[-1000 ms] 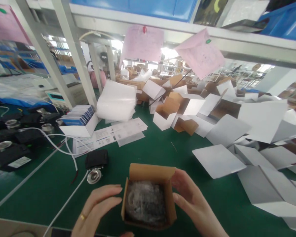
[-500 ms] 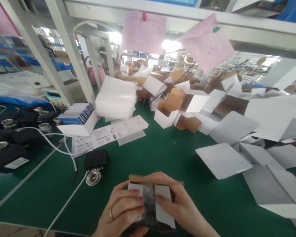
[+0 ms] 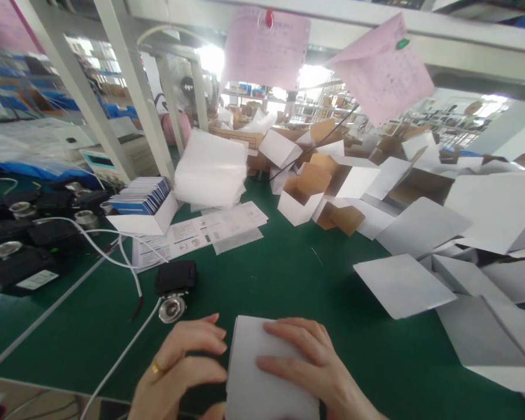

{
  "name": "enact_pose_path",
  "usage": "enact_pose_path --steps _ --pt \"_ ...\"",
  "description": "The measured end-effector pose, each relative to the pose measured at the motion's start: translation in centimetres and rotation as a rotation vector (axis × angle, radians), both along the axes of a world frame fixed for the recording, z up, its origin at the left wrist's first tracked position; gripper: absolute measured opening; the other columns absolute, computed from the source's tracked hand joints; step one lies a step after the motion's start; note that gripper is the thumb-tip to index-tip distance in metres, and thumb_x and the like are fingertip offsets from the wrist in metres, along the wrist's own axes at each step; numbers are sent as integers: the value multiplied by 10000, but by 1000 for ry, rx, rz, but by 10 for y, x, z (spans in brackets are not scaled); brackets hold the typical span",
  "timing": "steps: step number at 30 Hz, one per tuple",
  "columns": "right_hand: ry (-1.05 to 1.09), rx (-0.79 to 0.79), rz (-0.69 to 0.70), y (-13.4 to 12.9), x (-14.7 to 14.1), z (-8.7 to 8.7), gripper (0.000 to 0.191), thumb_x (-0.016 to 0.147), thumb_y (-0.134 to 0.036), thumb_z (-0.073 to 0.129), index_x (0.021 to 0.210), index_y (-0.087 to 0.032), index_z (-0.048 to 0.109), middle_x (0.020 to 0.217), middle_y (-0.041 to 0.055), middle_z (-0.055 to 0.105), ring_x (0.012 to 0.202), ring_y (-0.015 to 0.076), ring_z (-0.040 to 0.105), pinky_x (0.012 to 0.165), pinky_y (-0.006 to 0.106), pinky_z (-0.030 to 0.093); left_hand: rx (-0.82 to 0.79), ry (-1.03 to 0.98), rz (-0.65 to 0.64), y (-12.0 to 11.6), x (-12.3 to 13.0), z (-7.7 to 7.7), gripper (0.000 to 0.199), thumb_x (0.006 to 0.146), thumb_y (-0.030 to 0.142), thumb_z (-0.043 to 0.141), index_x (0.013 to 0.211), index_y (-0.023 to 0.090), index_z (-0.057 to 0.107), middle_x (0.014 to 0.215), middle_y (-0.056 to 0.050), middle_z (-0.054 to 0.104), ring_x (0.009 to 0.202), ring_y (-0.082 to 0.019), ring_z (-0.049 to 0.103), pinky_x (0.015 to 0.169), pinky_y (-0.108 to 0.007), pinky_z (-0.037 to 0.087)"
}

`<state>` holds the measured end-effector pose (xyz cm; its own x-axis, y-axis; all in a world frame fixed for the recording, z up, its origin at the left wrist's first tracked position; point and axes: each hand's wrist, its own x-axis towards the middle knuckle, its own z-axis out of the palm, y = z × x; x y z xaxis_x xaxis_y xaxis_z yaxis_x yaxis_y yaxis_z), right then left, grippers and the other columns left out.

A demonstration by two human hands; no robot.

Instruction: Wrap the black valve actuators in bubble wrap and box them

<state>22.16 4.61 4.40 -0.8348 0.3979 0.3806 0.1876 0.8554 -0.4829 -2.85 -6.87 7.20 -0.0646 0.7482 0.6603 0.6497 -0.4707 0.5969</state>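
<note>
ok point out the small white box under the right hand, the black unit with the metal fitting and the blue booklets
small white box point(image 3: 249, 382): head view, its top
black unit point(image 3: 175, 277): head view, its black housing
blue booklets point(image 3: 133, 205): head view, front booklet's face

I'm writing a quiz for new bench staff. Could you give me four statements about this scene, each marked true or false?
1. The right hand rests on the white box. True.
2. The gold ring is on the right hand. False: it is on the left hand.
3. The nearest black device lies right of the white box. False: it lies to the left.
4. A pink sheet hangs above the green table. True.
</note>
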Motion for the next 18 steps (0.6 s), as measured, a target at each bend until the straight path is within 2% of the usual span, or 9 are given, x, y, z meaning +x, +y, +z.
enact_pose_path --steps 1,3,5,6,8,11,15,18 --pt "-22 4 -14 1 -2 4 682 845 -660 770 1431 -369 577 1558 86 507 1323 348 549 1011 479 524 -66 43 -93 5 -3 5 97 971 251 613 1056 244 660 1108 -85 707 1111 -283 687 984 -477 636" --pt "-64 28 -29 1 -4 13 603 917 -516 746 1463 -361 540 1580 107 475 1355 345 525 1026 496 515 -161 146 -280 16 -5 11 257 974 382 663 1189 242 643 1249 -121 695 1218 -299 660 1055 -481 590" --pt "-101 62 -60 -1 -3 21 494 987 -283 660 1453 -391 537 1558 74 508 1378 301 517 1054 481 505 -179 179 -397 25 -5 10 289 972 423 682 1203 255 638 1270 -117 704 1254 -288 648 1113 -492 539" --pt "-109 85 -75 -2 -3 23 487 994 -221 625 1437 -408 548 1543 56 527 1375 286 524 1056 471 509 -174 169 -431 29 -4 7 269 972 423 686 1187 267 645 1264 -105 714 1264 -281 643 1128 -494 523" --pt "-107 141 -99 -4 -2 20 452 987 -276 653 1410 -420 579 1527 45 544 1343 298 557 1028 460 539 -173 135 -453 33 -3 2 222 975 408 692 1159 289 662 1269 -81 718 1295 -268 622 1133 -480 515" --pt "-69 236 -82 -5 -3 4 516 903 -513 755 1388 -404 615 1530 65 537 1286 348 592 954 472 581 -131 143 -450 35 -1 -3 138 1009 371 663 1122 296 686 1275 -50 719 1309 -234 605 1129 -439 519" --pt "72 388 -129 -5 -7 -20 407 957 -506 662 1330 -342 659 1530 98 527 1283 334 573 919 467 573 -79 217 -427 32 -3 -5 123 1046 283 601 1139 275 681 1326 -24 708 1374 -207 549 1190 -396 464" --pt "114 416 -104 -2 -8 -24 392 985 -531 635 1311 -317 676 1545 109 513 1281 327 569 909 434 577 -71 257 -448 33 -6 -6 156 1053 312 594 1191 278 658 1380 -6 687 1434 -199 489 1254 -373 372"
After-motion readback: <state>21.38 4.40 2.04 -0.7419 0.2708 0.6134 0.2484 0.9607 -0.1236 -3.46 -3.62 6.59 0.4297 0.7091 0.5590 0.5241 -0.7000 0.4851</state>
